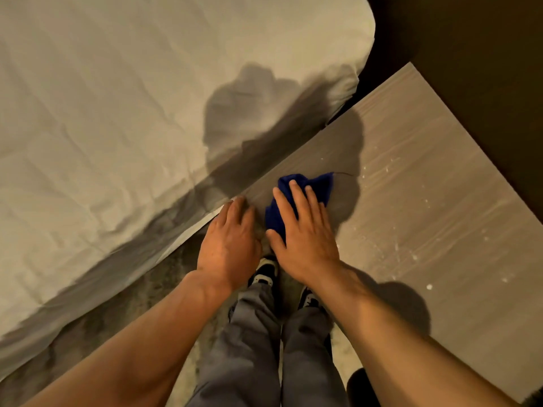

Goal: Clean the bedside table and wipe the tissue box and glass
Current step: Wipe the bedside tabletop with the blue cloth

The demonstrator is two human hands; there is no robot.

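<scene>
Now both hands lie flat: right hand (305,230) pressing a crumpled blue cloth (296,198) onto the crumb-speckled bedside table (417,201), left hand (232,242) beside.

No text, label, brand, number or sign can be read anywhere in this view. The shoes (266,273) show light marks, but these are too blurred to tell if they are letters.
</scene>
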